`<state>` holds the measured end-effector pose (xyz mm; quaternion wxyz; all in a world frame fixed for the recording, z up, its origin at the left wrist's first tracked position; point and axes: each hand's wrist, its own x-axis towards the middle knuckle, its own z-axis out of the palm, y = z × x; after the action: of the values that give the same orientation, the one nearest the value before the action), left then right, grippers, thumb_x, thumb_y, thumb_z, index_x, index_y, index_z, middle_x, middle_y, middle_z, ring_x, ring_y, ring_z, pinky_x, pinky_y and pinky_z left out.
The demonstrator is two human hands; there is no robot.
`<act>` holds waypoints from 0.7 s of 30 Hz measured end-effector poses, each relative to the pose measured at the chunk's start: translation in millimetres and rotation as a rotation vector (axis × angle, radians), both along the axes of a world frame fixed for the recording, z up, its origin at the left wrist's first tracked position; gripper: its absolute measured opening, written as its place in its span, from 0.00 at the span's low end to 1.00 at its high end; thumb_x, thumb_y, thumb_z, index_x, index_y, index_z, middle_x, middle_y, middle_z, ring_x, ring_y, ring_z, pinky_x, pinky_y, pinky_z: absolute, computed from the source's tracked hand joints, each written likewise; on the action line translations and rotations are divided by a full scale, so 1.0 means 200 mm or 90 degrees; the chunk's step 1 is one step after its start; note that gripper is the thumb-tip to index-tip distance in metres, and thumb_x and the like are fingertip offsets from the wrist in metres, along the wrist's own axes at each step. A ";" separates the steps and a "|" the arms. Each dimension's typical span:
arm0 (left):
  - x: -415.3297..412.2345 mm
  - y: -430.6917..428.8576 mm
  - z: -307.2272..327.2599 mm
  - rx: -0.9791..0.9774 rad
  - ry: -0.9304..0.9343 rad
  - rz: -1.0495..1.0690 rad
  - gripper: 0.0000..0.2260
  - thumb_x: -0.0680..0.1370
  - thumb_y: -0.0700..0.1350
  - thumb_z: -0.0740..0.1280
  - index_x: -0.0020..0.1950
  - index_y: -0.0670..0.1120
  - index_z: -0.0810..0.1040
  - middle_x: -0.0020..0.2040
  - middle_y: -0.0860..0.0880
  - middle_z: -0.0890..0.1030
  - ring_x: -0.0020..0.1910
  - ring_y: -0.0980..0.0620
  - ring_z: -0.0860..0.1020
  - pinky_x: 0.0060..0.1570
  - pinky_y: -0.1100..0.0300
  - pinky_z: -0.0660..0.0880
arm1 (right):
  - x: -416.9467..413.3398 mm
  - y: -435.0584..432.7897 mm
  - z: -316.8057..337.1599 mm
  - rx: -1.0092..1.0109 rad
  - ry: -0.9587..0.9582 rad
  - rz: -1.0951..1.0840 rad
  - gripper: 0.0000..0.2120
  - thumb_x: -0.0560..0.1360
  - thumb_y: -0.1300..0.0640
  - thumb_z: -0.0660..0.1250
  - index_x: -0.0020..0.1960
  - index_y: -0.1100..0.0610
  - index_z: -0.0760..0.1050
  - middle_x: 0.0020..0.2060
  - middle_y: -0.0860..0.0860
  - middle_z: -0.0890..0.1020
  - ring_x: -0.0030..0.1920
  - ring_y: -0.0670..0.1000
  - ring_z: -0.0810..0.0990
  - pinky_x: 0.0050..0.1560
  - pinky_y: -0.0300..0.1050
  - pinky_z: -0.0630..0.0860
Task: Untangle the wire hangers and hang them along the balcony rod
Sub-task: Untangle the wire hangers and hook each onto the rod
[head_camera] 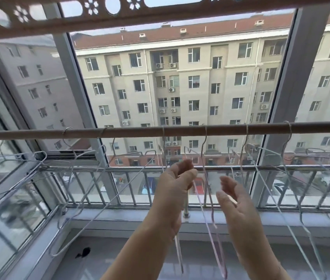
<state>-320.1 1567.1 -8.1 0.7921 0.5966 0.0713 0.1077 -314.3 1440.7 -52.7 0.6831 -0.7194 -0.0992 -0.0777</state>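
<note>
A brown balcony rod (pixel 180 131) runs level across the view. Several white wire hangers hang from it by their hooks, among them one at the left (pixel 103 207) and one at the right (pixel 293 201). In the middle a pale pink wire hanger (pixel 210 225) hangs from the rod. My left hand (pixel 174 190) is raised below the rod with its fingers pinched on this hanger's upper wire. My right hand (pixel 239 207) is beside it, fingers apart, palm toward the hanger, holding nothing.
A metal railing (pixel 131 184) lines the window behind the hangers. Grey window frames (pixel 73 77) stand left and right. A perforated brown rail (pixel 119 11) crosses overhead. A grey sill (pixel 99 215) lies below, with a small dark object (pixel 83 252) on the floor.
</note>
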 end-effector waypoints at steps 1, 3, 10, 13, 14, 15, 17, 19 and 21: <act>-0.03 0.03 0.00 0.022 -0.014 0.016 0.11 0.76 0.37 0.66 0.57 0.44 0.79 0.48 0.51 0.81 0.50 0.55 0.78 0.56 0.60 0.72 | -0.02 0.01 0.03 -0.022 -0.036 -0.004 0.20 0.74 0.50 0.61 0.65 0.52 0.68 0.61 0.48 0.74 0.62 0.44 0.72 0.54 0.32 0.71; -0.09 0.11 0.00 0.058 -0.037 0.063 0.11 0.76 0.38 0.66 0.56 0.46 0.80 0.49 0.52 0.82 0.50 0.56 0.78 0.53 0.63 0.71 | -0.07 0.04 0.08 -0.029 -0.082 0.012 0.23 0.70 0.47 0.59 0.64 0.49 0.67 0.61 0.45 0.73 0.62 0.42 0.71 0.54 0.31 0.70; -0.27 0.52 0.00 0.192 -0.089 0.259 0.12 0.77 0.39 0.64 0.60 0.46 0.77 0.53 0.52 0.82 0.54 0.59 0.79 0.49 0.73 0.74 | -0.26 0.37 0.13 0.052 -0.035 0.212 0.16 0.71 0.50 0.62 0.58 0.46 0.71 0.54 0.42 0.78 0.56 0.37 0.75 0.58 0.36 0.73; -0.31 0.71 0.01 0.203 -0.078 0.302 0.12 0.78 0.40 0.63 0.60 0.47 0.77 0.53 0.53 0.81 0.53 0.62 0.77 0.44 0.75 0.72 | -0.29 0.58 0.08 0.051 0.030 0.280 0.13 0.76 0.57 0.63 0.59 0.47 0.71 0.55 0.43 0.78 0.56 0.38 0.76 0.56 0.35 0.73; -0.31 0.77 0.01 0.191 -0.069 0.293 0.12 0.78 0.40 0.63 0.60 0.47 0.77 0.53 0.53 0.81 0.55 0.62 0.77 0.44 0.74 0.71 | -0.29 0.65 0.07 0.038 0.045 0.286 0.13 0.76 0.57 0.63 0.60 0.47 0.71 0.55 0.43 0.78 0.56 0.38 0.76 0.55 0.36 0.72; -0.31 0.82 0.01 0.182 -0.055 0.267 0.12 0.78 0.40 0.63 0.60 0.46 0.77 0.54 0.52 0.81 0.57 0.60 0.76 0.48 0.72 0.71 | -0.28 0.72 0.05 0.030 0.065 0.284 0.13 0.76 0.57 0.62 0.60 0.47 0.71 0.55 0.43 0.78 0.56 0.39 0.76 0.55 0.36 0.72; -0.29 0.91 0.01 0.186 -0.007 0.188 0.12 0.78 0.41 0.62 0.60 0.45 0.77 0.57 0.50 0.80 0.62 0.54 0.75 0.61 0.62 0.69 | -0.25 0.87 0.03 0.023 0.113 0.271 0.12 0.76 0.57 0.62 0.59 0.49 0.71 0.55 0.44 0.78 0.56 0.42 0.76 0.53 0.36 0.72; -0.27 0.96 0.02 0.187 0.031 0.107 0.13 0.78 0.42 0.62 0.62 0.44 0.76 0.61 0.49 0.79 0.64 0.52 0.73 0.68 0.53 0.65 | -0.21 1.00 0.02 0.027 0.161 0.256 0.13 0.76 0.57 0.62 0.60 0.52 0.71 0.54 0.48 0.78 0.54 0.45 0.77 0.51 0.36 0.72; -0.24 1.00 0.02 0.213 0.052 0.043 0.14 0.78 0.43 0.62 0.63 0.44 0.76 0.60 0.49 0.79 0.62 0.53 0.75 0.64 0.57 0.70 | -0.17 1.11 0.02 0.062 0.207 0.235 0.13 0.76 0.58 0.63 0.60 0.55 0.70 0.53 0.53 0.80 0.50 0.49 0.80 0.48 0.40 0.75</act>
<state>-368.0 1766.7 -4.7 0.6742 0.7210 0.1046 0.1207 -349.1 1662.1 -48.6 0.7267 -0.6582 -0.1139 0.1604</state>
